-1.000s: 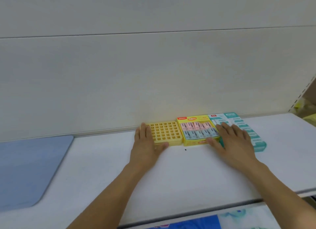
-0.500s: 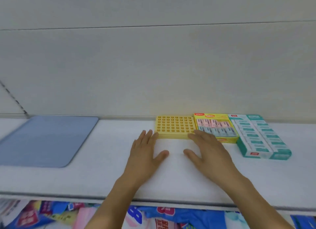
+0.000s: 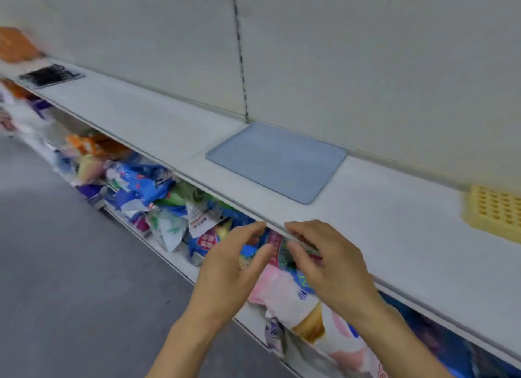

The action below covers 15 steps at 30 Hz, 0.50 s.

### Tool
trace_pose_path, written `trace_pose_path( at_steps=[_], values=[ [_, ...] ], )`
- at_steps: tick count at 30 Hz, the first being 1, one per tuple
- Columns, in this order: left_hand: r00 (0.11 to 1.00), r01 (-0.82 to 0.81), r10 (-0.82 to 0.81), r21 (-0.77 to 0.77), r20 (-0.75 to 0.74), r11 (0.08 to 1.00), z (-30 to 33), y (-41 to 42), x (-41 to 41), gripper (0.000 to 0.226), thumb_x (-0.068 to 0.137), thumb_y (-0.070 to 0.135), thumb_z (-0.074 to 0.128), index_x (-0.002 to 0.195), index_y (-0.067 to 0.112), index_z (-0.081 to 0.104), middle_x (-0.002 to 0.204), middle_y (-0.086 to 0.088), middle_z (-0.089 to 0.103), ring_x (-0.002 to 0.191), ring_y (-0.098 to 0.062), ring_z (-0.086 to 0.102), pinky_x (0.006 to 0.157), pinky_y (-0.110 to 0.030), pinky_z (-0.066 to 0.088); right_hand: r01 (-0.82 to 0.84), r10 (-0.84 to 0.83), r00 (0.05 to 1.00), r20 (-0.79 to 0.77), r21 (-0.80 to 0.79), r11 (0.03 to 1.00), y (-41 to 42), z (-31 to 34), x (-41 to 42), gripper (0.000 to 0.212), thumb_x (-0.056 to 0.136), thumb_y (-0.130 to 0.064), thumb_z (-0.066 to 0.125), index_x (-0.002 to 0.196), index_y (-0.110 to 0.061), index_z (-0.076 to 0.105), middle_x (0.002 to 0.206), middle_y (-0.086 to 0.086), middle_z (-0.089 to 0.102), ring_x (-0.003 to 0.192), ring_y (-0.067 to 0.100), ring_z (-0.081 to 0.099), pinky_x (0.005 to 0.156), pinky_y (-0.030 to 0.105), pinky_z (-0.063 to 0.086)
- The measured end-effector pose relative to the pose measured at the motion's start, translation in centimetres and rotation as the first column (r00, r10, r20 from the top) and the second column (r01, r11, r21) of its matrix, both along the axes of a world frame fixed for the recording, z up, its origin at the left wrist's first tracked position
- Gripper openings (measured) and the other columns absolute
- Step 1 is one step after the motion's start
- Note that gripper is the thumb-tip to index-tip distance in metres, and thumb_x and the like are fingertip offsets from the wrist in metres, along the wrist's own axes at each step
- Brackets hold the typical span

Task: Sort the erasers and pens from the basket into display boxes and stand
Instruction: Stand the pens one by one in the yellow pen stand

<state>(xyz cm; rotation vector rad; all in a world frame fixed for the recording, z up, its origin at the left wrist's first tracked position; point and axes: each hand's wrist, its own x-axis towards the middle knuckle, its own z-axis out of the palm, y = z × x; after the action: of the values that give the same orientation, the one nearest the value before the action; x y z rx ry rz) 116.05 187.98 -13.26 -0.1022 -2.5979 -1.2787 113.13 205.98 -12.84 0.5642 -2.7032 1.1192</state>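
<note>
Head view: we see both hands in front of the shelf (image 3: pixel 394 236) edge, close together.
Left hand (image 3: pixel 228 267): fingers loosely bent — it holds nothing.
Right hand (image 3: pixel 329 264): fingers relaxed, also holding nothing.
Yellow pen stand (image 3: pixel 494 212): on the shelf at the far right, well apart from our hands.
Blue mat (image 3: pixel 277 160): flat on the shelf — between stand and hands.

Only a yellow pen stand (image 3: pixel 494 211) showed, cut off by the right frame edge. Lay flat on the white shelf (image 3: pixel 394 222) against the back wall, top face gridded with square holes, all visible holes empty. Sat well right of the blue mat (image 3: pixel 277 160).
</note>
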Motion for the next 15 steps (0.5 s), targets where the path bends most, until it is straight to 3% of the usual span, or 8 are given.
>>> trace_pose_path(
  at_steps=[5, 8, 15],
  values=[
    [0.981, -0.186, 0.189, -0.052, 0.053, 0.981, -1.1, -13.6, 2.2, 0.027, 0.088, 0.037, 0.067, 0.112, 0.046, 0.062, 0.098, 0.026, 0.067, 0.094, 0.004, 0.063, 0.081, -0.018, 0.050, -0.178, 0.179, 0.984, -0.016, 0.040, 0.983, -12.8, -1.1, -1.1, 0.030, 0.090, -0.041, 0.047, 0.111, -0.030, 0.065, 0.105, -0.014, 0.065, 0.096, 0.010, 0.062, 0.079, 0.035, 0.054],
    [0.956, -0.268, 0.284, -0.182, 0.068, 0.946, -1.7, -21.7, 3.4, 0.027, 0.088, 0.048, 0.059, 0.112, 0.040, 0.066, 0.093, 0.027, 0.066, 0.088, 0.007, 0.062, 0.077, -0.024, 0.054, -0.226, 0.227, 0.974, -0.002, 0.094, 0.970, -20.8, -1.9, -1.7, 0.034, 0.089, -0.046, 0.043, 0.110, -0.031, 0.065, 0.103, -0.014, 0.065, 0.096, 0.011, 0.062, 0.075, 0.038, 0.054],
    [0.879, -0.418, 0.461, -0.275, 0.117, 0.866, -2.0, -36.8, 4.6, 0.027, 0.089, 0.033, 0.065, 0.116, 0.029, 0.067, 0.099, 0.018, 0.068, 0.085, 0.004, 0.059, 0.081, -0.025, 0.050, -0.384, 0.378, 0.923, 0.073, 0.162, 0.909, -38.2, -3.5, -3.8, 0.025, 0.090, -0.038, 0.057, 0.113, -0.032, 0.066, 0.105, -0.012, 0.064, 0.095, 0.012, 0.062, 0.074, 0.031, 0.048]
  ],
)
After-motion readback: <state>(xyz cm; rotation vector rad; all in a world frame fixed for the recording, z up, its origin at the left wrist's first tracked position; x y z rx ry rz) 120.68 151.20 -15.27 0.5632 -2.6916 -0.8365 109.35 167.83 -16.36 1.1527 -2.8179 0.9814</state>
